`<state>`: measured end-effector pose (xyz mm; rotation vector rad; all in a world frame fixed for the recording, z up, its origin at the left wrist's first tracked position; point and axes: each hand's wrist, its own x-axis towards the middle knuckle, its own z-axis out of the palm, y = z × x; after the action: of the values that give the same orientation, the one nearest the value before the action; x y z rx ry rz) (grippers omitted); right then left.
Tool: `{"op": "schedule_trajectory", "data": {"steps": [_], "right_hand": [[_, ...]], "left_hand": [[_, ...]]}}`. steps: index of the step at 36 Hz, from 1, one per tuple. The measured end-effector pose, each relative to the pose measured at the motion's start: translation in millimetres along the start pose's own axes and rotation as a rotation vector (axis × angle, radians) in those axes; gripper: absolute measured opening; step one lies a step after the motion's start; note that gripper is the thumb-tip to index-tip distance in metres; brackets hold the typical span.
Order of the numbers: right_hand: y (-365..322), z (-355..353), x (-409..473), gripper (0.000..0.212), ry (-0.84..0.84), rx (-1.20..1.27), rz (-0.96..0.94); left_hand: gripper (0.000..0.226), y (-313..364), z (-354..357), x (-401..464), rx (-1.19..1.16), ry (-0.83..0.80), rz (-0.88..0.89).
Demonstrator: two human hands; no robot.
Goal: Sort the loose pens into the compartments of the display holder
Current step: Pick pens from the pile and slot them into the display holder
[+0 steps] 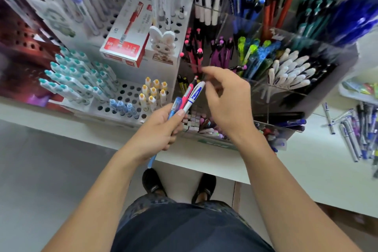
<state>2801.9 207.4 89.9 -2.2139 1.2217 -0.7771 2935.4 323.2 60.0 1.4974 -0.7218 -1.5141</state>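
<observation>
My left hand (pixel 157 133) grips a small bunch of pens upright in front of the clear acrylic display holder (pixel 306 47): a blue pen (pixel 176 106), a pink pen (pixel 187 93) and a white pen with a blue letter A (pixel 194 96). My right hand (pixel 227 98) reaches to the holder's left front compartment. Its index fingertip is at a pink-topped pen (pixel 199 57) standing there, and its thumb is apart below. Other compartments hold purple, green, blue and white pens. A pile of loose pens (pixel 351 129) lies on the counter at the right.
A white perforated rack (pixel 126 96) with teal-, yellow- and blue-capped pens stands left of the holder. Behind it are a red-and-white pen box (pixel 124 43) and a rabbit figure (pixel 162 45). The white counter edge (pixel 204 161) runs just below my hands.
</observation>
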Motion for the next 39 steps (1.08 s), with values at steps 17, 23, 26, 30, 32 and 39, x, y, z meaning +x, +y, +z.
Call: {"op": "schedule_trajectory", "data": {"steps": [17,23,26,30,32,39], "right_hand": [[28,-56,-27,0.023,-0.098,0.321,0.427],[20,-99,-27,0.021,0.149,0.454,0.302],[16,-129,-19,0.014,0.395,0.402,0.086],[26,-142,-3,0.010,0.571,0.157,-0.082],[30,-136,4,0.013,0.551,0.101,-0.082],[23,-134,11,0.015,0.493,-0.047,-0.204]], "left_hand": [[0.022,21,82,23,0.499,-0.007,0.355],[0.029,24,92,28,0.191,0.048,0.377],[0.030,21,91,31,0.064,0.074,0.349],[0.021,14,89,39,0.000,0.096,0.318],[0.020,12,89,40,-0.027,0.154,0.320],[0.017,-9,70,45,0.078,0.272,0.333]]}}
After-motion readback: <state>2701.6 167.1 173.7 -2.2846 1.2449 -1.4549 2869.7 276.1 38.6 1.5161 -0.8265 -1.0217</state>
